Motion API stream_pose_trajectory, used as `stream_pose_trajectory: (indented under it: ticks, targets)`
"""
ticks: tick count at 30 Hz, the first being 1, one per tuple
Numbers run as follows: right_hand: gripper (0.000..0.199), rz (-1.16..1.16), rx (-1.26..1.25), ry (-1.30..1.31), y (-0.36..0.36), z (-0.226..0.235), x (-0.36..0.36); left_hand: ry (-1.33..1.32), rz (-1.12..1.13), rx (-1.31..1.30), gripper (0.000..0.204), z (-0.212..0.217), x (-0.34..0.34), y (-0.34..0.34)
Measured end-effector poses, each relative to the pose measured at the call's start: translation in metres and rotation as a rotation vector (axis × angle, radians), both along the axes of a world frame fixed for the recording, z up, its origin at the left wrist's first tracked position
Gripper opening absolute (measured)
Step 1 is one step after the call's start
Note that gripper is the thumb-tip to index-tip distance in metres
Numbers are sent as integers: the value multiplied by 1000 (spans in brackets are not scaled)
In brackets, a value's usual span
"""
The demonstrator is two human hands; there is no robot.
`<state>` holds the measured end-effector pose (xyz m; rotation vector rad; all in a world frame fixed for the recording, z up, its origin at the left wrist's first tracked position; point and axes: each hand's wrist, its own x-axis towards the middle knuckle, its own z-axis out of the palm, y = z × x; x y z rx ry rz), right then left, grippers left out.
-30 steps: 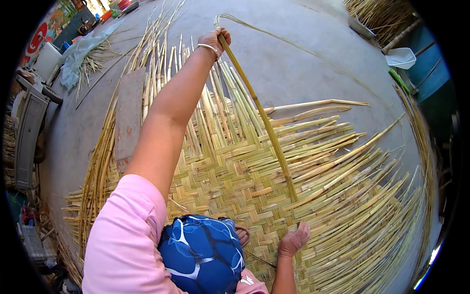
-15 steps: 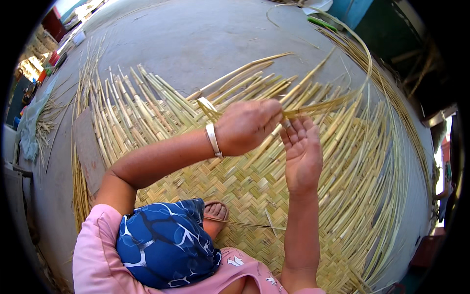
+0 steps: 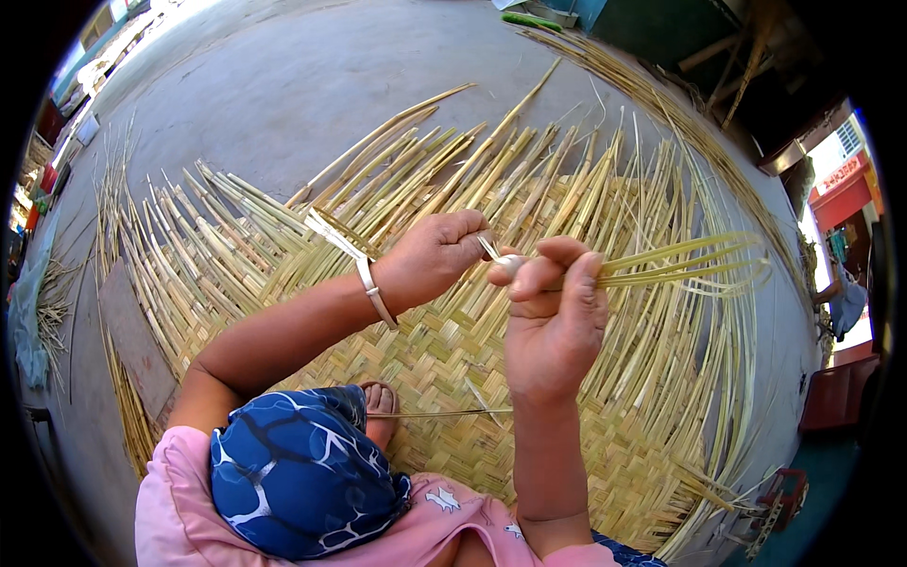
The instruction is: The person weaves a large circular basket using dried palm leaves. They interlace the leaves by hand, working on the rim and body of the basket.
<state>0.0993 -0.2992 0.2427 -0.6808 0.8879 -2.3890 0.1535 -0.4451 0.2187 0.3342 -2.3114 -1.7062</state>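
Two hands pinching one bamboo strip over the mat

Both of your hands meet above the half-woven bamboo mat (image 3: 453,369) on the concrete floor (image 3: 283,85). Your left hand (image 3: 435,257), bangle (image 3: 375,291) on the wrist, is closed around the near end of a thin bamboo strip (image 3: 680,265). Your right hand (image 3: 553,321) is curled too, thumb and fingers pinching the same strip just beside the left. Looks like that tight double grip keeps the springy strip steady while its long tail bows off to the right over the loose mat ends (image 3: 529,180). Your foot (image 3: 380,402) rests on the woven part, probably pinning it flat.
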Motion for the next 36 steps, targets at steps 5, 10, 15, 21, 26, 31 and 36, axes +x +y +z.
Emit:
stream_pose_trajectory:
  ticks: [5,10,15,21,26,31,36]
  targets:
    - [36,-23,-60,-200,25,1,-38,141,-219,-572,11,27,16,18]
    - [35,48,-64,-337,18,-14,-33,142,-96,-690,10,9,17,17]
    - [41,410,-146,-650,9,-26,-5,108,197,-629,9,2,-1,-1]
    - [40,-46,-52,-60,61,6,-44,436,743,-639,24,9,-1,-136]
    - [42,-1494,160,691,155,83,-93,678,1317,-378,62,3,53,-277]
    - [42,-1058,247,207,69,-1,-83,151,1297,496,41,-108,117,-322]
    - [39,-212,595,-732,13,-160,9,-145,1095,716,46,-201,88,-235]
